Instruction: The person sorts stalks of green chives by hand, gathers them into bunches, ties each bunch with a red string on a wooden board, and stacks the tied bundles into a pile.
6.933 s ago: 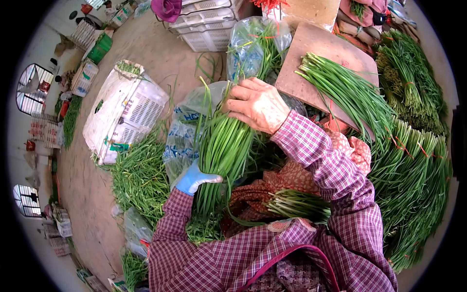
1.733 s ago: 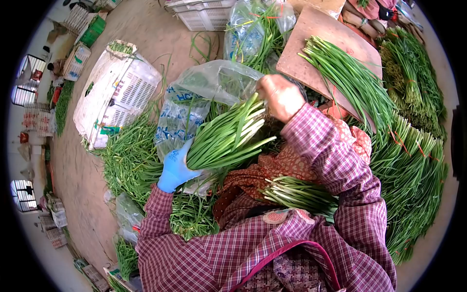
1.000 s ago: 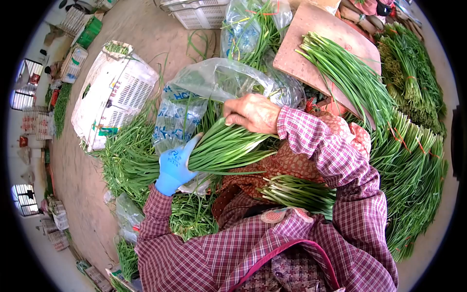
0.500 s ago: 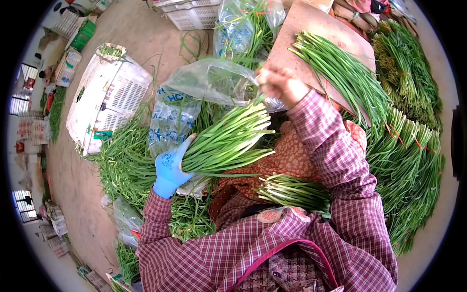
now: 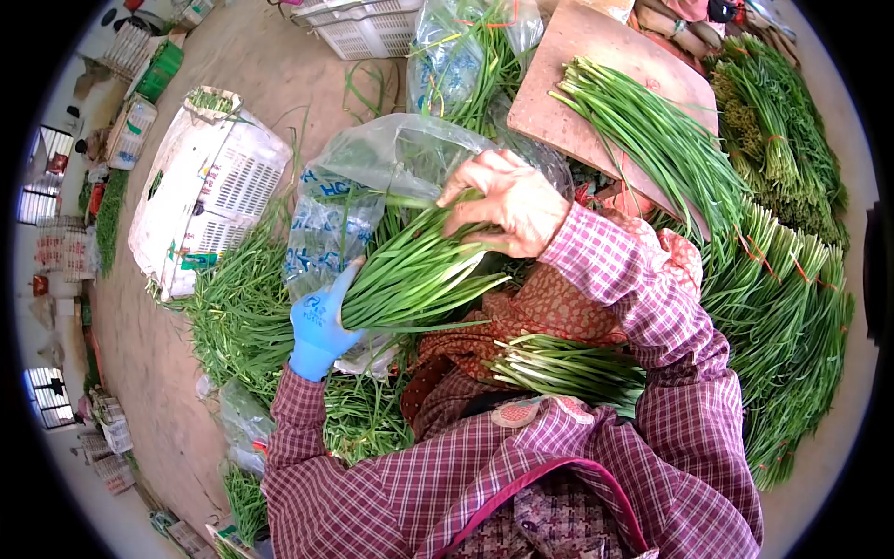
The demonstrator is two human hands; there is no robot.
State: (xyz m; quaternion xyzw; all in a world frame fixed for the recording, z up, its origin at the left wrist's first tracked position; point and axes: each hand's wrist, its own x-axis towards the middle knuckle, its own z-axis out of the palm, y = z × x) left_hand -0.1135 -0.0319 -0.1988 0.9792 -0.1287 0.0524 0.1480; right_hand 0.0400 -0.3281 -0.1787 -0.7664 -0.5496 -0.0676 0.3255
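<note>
My left hand (image 5: 321,326), in a blue glove, is wrapped around a bunch of garlic chives (image 5: 405,284). The bunch is tilted, its pale cut ends pointing right and up. Over those ends is my bare right hand (image 5: 503,205), its fingers bent and spread apart, fingertips at the upper stalks. Part of the bunch is hidden beneath it. A smaller bundle of chives (image 5: 563,371) rests on my lap, over a patterned orange cloth (image 5: 559,307). Behind the held bunch, a clear plastic bag with blue print (image 5: 326,233) stands open with loose green leaves around it.
More chives (image 5: 643,140) lie on a reddish board (image 5: 549,93) at upper right. Tied bundles (image 5: 773,345) are stacked on my right. A white crate (image 5: 228,186) stands at left on the floor, beside a heap of loose leaves (image 5: 242,298). Another crate (image 5: 363,33) is at the top.
My right hand has come down and left from above the bunch onto its upper stalks, and its fingers have spread. My left hand keeps its grip, and the bunch has shifted slightly.
</note>
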